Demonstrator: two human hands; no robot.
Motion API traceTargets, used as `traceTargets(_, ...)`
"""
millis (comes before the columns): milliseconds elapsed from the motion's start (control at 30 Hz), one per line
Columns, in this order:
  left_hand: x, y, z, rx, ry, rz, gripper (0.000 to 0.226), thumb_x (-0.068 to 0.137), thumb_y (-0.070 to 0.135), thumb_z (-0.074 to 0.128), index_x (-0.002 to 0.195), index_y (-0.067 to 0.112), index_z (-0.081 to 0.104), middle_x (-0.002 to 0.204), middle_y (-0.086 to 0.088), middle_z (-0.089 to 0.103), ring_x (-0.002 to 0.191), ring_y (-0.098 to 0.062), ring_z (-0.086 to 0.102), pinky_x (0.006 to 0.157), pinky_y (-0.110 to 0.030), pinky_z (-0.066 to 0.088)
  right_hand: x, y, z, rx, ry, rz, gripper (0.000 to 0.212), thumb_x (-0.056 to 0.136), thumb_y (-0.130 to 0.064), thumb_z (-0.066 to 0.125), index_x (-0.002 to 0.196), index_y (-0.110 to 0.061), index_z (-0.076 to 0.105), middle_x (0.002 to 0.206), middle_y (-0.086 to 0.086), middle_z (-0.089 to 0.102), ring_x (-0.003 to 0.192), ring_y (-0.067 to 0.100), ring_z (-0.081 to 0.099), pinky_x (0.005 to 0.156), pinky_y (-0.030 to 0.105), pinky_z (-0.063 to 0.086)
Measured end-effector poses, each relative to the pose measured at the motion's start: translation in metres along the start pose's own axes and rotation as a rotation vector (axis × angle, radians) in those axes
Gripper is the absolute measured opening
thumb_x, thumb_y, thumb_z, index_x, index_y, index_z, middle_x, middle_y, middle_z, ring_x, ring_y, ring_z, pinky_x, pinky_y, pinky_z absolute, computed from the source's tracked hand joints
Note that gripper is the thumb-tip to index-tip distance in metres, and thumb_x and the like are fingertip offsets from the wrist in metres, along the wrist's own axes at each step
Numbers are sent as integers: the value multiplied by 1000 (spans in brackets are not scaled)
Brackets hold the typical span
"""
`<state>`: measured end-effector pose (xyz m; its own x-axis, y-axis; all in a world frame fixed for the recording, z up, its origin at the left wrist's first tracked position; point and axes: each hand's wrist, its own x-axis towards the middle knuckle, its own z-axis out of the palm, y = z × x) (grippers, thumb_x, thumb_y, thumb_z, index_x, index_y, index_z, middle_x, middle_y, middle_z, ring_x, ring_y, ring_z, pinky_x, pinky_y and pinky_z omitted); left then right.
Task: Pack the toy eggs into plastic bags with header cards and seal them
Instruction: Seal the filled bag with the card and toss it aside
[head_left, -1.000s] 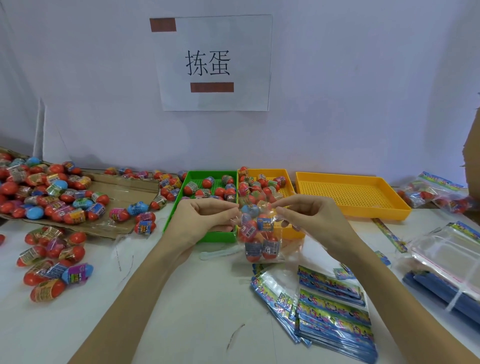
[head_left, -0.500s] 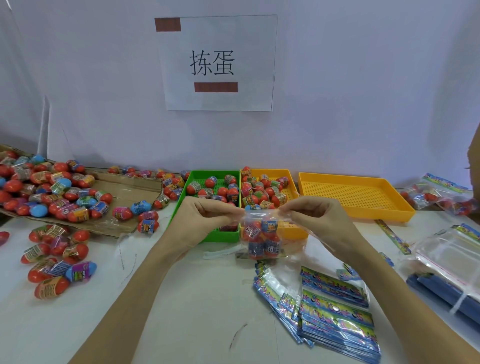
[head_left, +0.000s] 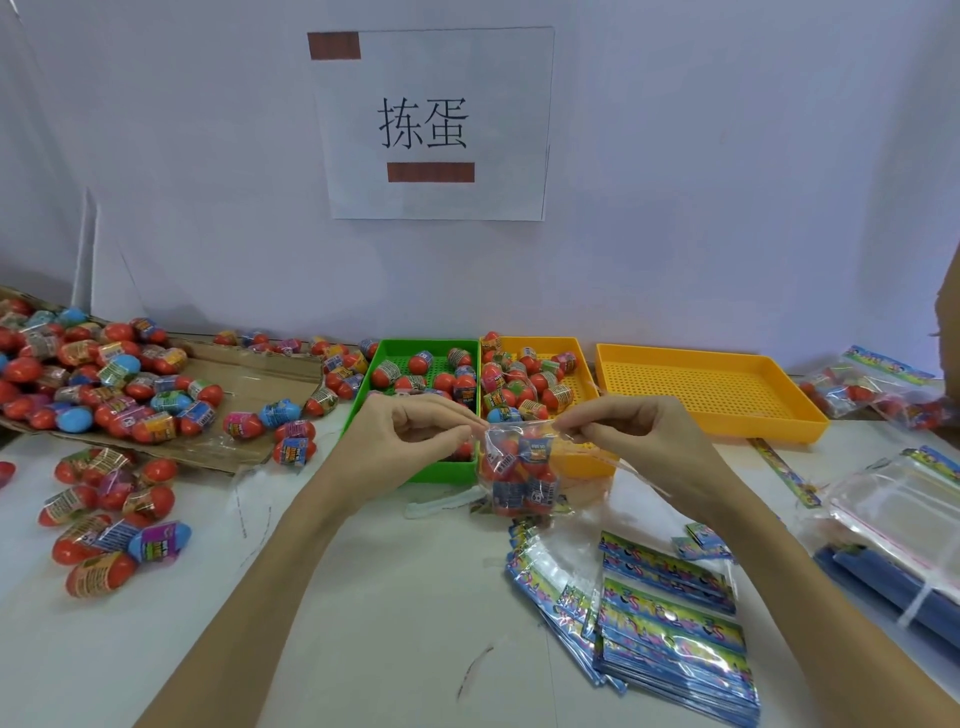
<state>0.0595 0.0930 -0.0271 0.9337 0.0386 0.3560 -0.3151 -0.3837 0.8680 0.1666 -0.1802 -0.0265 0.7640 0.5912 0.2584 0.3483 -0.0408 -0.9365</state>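
Bag of toy eggs, being sealed.
Left hand (head_left: 410, 447) and right hand (head_left: 628, 441) are pinching the soft, slippery plastic bag (head_left: 519, 470) by its top corners; eggs (head_left: 511, 462) are weighing it down.

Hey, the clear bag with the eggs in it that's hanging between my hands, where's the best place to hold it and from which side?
Hold the bag of eggs by its flat top edge, coming from above at the two corners, much as the left hand and right hand pinch it now. The eggs sag into the bottom, making it bulgy and slippery, while the empty film at the top is thin and probably easier to pinch.
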Motion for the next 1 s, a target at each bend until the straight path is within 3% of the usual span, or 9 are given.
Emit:
traceTargets(133,2,-3,9,19,86,33,14,81,11,84,95,13,84,95,3,80,97,-15,75,87,-29,61,1,1,1,81,-17,54,34,100,5,55,97,-12,84,105,10,79,105,25,74,89,29,60)
traceTargets(200,3,-5,13,6,99,44,16,79,12,85,96,13,84,97,2,80,98,-17,75,87,-29,61,1,0,1,129,-26,79,20,100,-12,63,100,-11,83,106,12,78,104,27,74,85,31,61)
traceTargets(300,3,-8,16,-14,107,47,19,81,7,84,99,13,83,102,4,78,99,-17,74,87,-26,60,0,-2,4,76,-1,94,29,83,-40,78,99,-17,83,101,9,80,97,26,76,81,33,62)
traceTargets(467,3,-7,18,-75,92,38,22,85,2,82,105,12,82,107,3,77,103,-16,74,91,-22,57,0,1,13,-38,63,50,13,85,-17,83,97,-17,81,98,-1,79,86,19,76,75,25,60)
traceTargets(800,4,-7,9,-183,46,-78,24,87,2,79,103,20,83,107,-1,79,106,-17,74,93,-24,58,0,-1,14,-45,40,12,14,89,-13,79,101,-19,79,104,-5,77,92,18,75,78,24,59)
traceTargets(1000,3,-1,11,-247,53,-145,31,82,30,83,113,28,78,106,-2,79,102,-18,74,88,-22,58,0,-1,18,-75,24,-6,14,91,-10,77,101,-19,79,103,-8,77,92,17,75,79,25,60)
